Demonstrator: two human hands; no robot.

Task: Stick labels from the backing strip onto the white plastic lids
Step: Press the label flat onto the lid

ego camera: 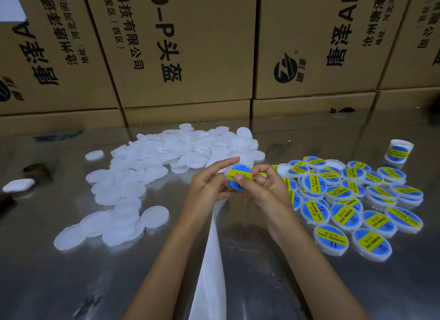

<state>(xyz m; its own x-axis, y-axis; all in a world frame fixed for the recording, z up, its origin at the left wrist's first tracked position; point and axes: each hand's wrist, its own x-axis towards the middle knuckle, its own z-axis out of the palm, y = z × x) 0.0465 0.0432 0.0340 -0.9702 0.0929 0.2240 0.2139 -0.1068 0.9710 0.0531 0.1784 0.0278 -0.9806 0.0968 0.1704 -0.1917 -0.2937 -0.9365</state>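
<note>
Both hands' fingers (228, 163) pinching one labelled lid (239, 179), right thumb flat on its label (241, 175).

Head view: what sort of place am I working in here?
Probably a small packing or warehouse workbench: stacked printed cardboard cartons stand behind a shiny metal table, with a heap of blank white lids on one side and labelled lids on the other.

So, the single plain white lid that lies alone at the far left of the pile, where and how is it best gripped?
Grip the lone lid by its rim, thumb and finger on opposite edges, coming from above. It lies flat on the steel table, so only the thin edge offers hold. Bare table surrounds it, so the left hand could probably slide fingertips under its near edge.
</note>
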